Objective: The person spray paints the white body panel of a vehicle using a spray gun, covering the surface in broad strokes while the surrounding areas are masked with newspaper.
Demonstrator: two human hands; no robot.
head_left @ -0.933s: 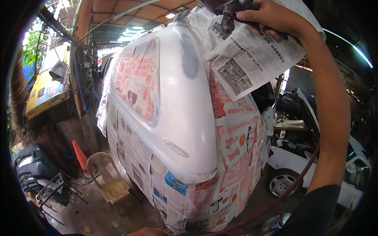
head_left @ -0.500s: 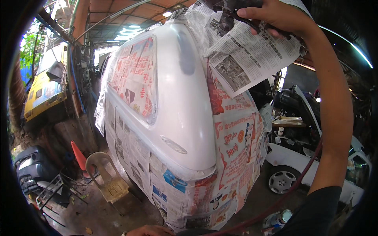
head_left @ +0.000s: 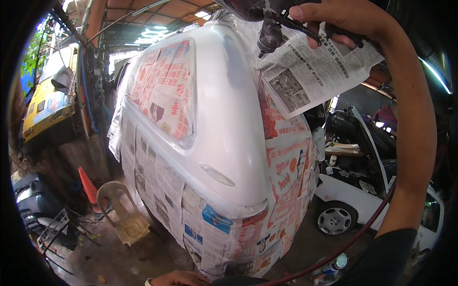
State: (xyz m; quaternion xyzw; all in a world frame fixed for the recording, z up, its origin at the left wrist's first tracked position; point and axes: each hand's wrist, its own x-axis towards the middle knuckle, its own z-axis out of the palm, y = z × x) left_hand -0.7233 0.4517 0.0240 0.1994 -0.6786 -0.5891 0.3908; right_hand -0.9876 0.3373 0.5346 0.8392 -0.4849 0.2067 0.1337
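Note:
My right hand [head_left: 336,16] is raised at the top right, fingers wrapped round the handle of a dark spray gun [head_left: 271,34]. The gun is partly cut off by the upper edge and sits close to the rear corner of a car body panel [head_left: 229,124]. That panel is coated white, with a greyish patch near its top. Newspaper [head_left: 164,95] masks the side window, and more newspaper sheets [head_left: 291,176] cover the back and lower body. At the lower edge shows part of my left hand [head_left: 179,278], low by the papered car; its fingers are mostly hidden.
A dark red hose [head_left: 353,237] curves from the lower edge up beside my right arm. Left of the car stand a dirty plastic chair [head_left: 126,219] and an orange cone [head_left: 89,188]. At right are a white car [head_left: 355,202] and some cans [head_left: 334,267].
My right hand and the spray gun have shifted slightly right and lower in the picture. The view has also turned a little. My left hand stays at the lower edge.

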